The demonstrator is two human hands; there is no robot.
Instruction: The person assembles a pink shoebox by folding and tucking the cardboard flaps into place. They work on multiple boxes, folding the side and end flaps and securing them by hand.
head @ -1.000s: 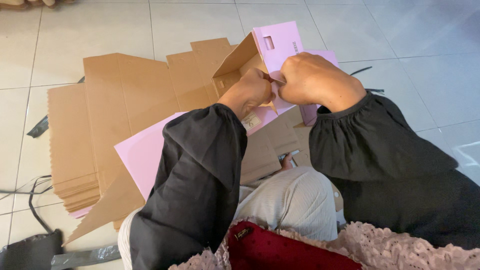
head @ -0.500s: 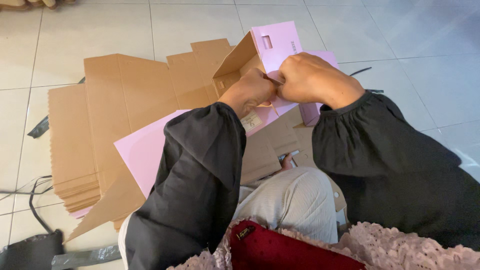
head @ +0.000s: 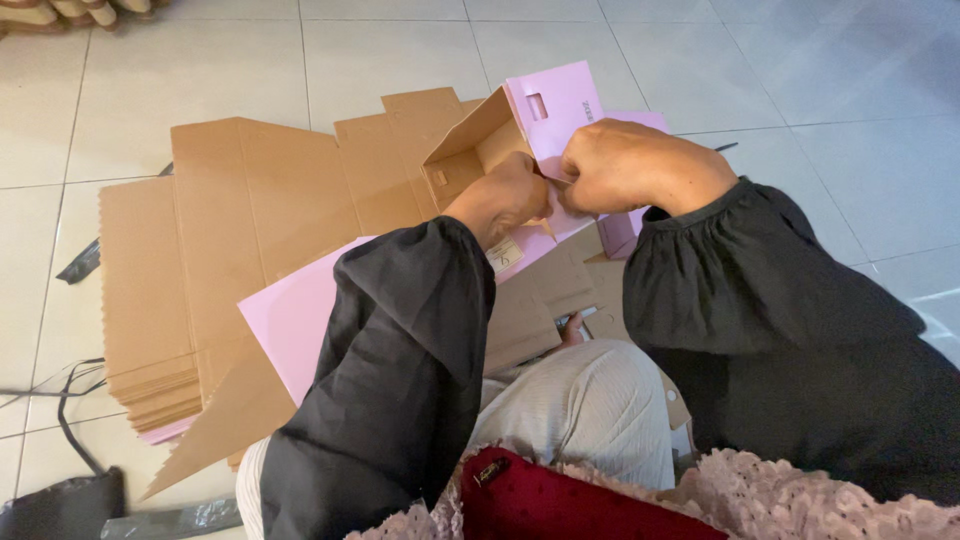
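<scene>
Both hands, left hand [head: 505, 195] and right hand [head: 625, 165], pinch the light, stiff pink cardboard box [head: 530, 125] at its flap edge; creases easily.

Box [head: 520, 130]: pink outside, plain brown cardboard inside. Flat sheet [head: 300, 310] over the lap: pink. Stack of flattened cartons [head: 200, 260]: uniform brown, unpatterned. Sleeves [head: 400, 380]: black. Trousers [head: 590, 410]: off-white, finely ribbed. Bag [head: 560, 505]: dark red, speckled. Trim [head: 800, 500]: dusty pink lace. Floor [head: 750, 60]: glossy white tiles, grey grout lines.
</scene>
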